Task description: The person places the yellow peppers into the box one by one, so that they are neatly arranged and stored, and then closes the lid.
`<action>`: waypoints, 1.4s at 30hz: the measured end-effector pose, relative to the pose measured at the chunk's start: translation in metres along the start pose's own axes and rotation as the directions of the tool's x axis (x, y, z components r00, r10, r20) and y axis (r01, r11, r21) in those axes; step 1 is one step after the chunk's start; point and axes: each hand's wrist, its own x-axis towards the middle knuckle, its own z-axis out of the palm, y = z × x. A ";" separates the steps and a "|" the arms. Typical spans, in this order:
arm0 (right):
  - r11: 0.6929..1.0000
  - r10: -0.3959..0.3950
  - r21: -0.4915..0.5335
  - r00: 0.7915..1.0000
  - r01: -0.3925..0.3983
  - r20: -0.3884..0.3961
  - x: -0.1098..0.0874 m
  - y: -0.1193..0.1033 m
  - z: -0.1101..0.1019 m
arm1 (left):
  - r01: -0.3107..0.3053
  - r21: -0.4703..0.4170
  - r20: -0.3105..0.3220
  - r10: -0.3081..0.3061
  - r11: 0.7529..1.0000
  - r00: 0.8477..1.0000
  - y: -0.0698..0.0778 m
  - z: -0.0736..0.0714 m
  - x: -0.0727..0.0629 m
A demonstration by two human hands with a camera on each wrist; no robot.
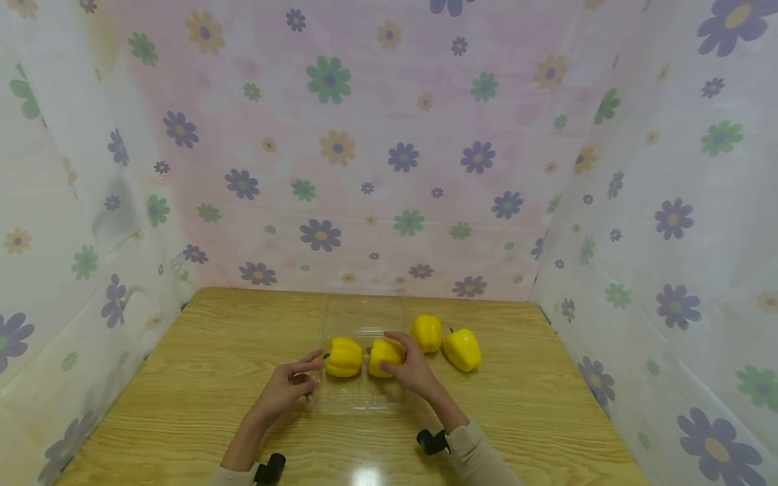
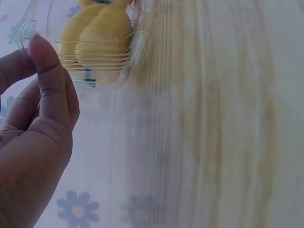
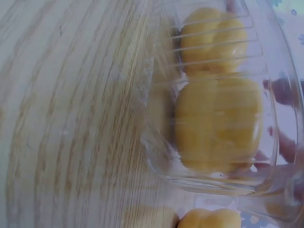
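A clear plastic clamshell box lies on the table with a yellow bell pepper in its left part. My right hand grips a second yellow bell pepper in the right part, thumb on the near side and fingers on the far side. In the right wrist view both peppers show through the ribbed clear wall, and the fingers are partly hidden. At the box's left edge, my left hand pinches the clear rim between thumb and fingers.
Two more yellow bell peppers, one upright and one on its side, sit right of the box. Its clear lid lies folded back towards the flowered curtain. Curtains also flank the wooden table.
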 end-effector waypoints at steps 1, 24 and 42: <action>1.000 -0.007 0.011 1.000 0.007 -0.010 0.000 0.000 0.000 | -0.001 -0.001 0.002 0.001 1.000 1.000 0.000 0.000 0.000; 0.966 -0.038 0.228 0.942 0.120 -0.334 -0.013 0.027 -0.021 | 0.013 -0.011 0.007 -0.013 1.000 1.000 0.001 0.000 -0.001; 0.968 0.061 0.235 0.817 0.092 -0.573 -0.025 0.040 -0.068 | 0.012 -0.023 0.008 -0.012 1.000 1.000 0.000 0.001 0.000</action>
